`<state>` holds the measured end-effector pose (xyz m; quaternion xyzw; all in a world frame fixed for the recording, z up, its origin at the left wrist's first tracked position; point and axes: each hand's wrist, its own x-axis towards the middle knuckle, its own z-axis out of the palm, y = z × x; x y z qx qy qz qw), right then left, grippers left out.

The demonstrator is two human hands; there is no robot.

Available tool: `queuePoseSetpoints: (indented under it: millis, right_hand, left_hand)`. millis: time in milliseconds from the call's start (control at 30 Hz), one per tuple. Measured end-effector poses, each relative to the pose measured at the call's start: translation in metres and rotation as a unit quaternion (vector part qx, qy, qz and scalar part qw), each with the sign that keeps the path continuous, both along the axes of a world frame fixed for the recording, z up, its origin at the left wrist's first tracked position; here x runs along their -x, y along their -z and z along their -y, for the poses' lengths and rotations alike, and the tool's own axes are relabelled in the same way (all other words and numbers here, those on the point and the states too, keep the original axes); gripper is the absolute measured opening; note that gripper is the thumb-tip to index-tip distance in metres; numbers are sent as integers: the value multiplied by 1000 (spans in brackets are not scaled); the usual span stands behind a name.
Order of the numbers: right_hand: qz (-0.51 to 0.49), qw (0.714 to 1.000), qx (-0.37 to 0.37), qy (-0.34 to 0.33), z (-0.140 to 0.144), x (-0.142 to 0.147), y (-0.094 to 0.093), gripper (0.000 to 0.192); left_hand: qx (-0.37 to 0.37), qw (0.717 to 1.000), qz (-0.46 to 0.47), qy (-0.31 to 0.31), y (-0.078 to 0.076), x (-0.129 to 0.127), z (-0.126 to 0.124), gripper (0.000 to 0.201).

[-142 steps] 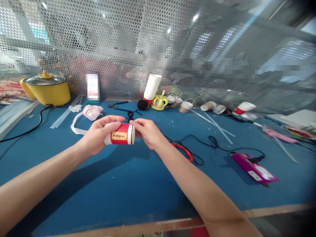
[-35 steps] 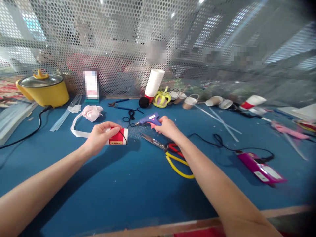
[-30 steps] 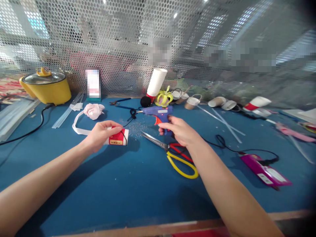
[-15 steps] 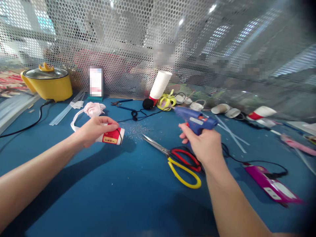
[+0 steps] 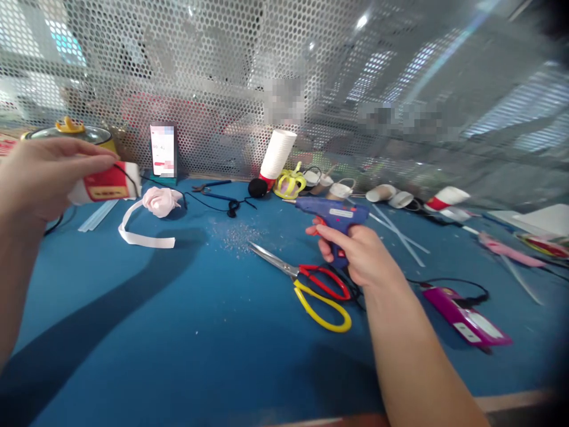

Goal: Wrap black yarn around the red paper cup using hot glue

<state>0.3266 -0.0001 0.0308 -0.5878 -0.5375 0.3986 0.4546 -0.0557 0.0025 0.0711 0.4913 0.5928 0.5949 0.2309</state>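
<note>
My left hand is closed on a red and white paper cup lying sideways, raised at the left. A black cord crosses the cup and trails right over the table. Wrapped in my right hand is a blue glue gun, its nozzle pointing left and my finger by the red trigger. Below it lie scissors with one red and one yellow handle, blades apart only slightly or closed; I cannot tell. A pale pink ribbon flower with a loose tail lies right of the cup.
A phone stands against the perforated metal screen. Pliers, stacked white cups and a yellow basket-like piece line the back. A yellow pot is behind my left hand. At the right lies a purple power strip.
My left hand has moved left and up with the paper cup, uncovering the ribbon's tail. My right hand still grips the glue gun, now turned more level. The view has shifted slightly.
</note>
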Motion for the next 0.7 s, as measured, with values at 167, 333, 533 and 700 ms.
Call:
queuePoseSetpoints:
  millis: [167, 333, 533, 700]
  right_hand:
    - [-37, 995, 8, -92, 15, 27, 9, 23]
    - [65, 979, 54, -185, 27, 49, 21, 27]
    - [141, 968, 57, -202, 34, 55, 23, 27]
    - [178, 963, 64, -193, 37, 58, 22, 25]
  left_hand:
    - [247, 927, 96, 266, 41, -64, 1, 20]
    - [301, 897, 143, 289, 86, -91, 0, 24]
    - [305, 900, 136, 282, 88, -93, 3, 23]
    - [290, 909, 134, 268, 92, -96, 2, 25]
